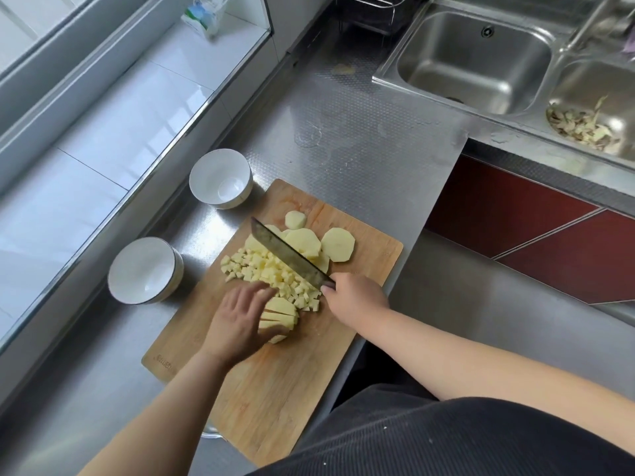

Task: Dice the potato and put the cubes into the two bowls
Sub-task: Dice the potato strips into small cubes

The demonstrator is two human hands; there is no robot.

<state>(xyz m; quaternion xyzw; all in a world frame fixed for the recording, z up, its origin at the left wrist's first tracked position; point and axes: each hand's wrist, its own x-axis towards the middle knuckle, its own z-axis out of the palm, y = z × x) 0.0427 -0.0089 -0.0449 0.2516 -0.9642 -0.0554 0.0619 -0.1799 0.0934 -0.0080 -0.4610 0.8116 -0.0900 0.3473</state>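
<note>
Wooden board point(292, 372), pale potato cubes point(271, 273)

We see the cutting board point(343, 341) lying on the surface point(360, 142), two bowls point(220, 180) point(144, 269) just left of it. On the board, cubes point(271, 273) lie between slices point(323, 243) behind and strips point(280, 314) in front. The sink point(474, 60) sits far right behind.
</note>
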